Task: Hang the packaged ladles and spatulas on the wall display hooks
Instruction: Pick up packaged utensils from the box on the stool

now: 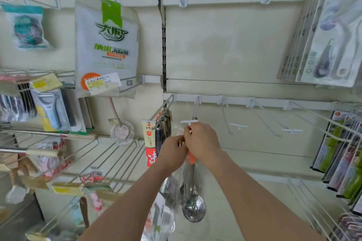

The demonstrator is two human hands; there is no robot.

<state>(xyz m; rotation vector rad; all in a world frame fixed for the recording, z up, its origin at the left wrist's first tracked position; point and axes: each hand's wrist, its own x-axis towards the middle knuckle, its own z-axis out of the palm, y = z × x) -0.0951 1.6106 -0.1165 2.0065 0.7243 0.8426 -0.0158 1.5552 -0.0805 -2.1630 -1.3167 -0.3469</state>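
Note:
A steel ladle [193, 207] with an orange handle hangs in a clear plastic sleeve below my hands. My right hand [201, 141] pinches the top of its handle just under the tip of a white wire hook [195, 111]. My left hand [172, 152] grips the packaging beside it, touching the right hand. More packaged utensils [164, 219] dangle lower, under my left forearm. On the hook to the left hang several packaged utensils [163, 123] with a red and white card.
Bare white hooks [227, 115] [268, 117] [321, 117] run rightward along the rail. Green-handled packaged tools [344, 158] hang at far right, carded utensils [321, 45] above them. A sponge bag [106, 43], peelers [52, 111] and wire hooks fill the left.

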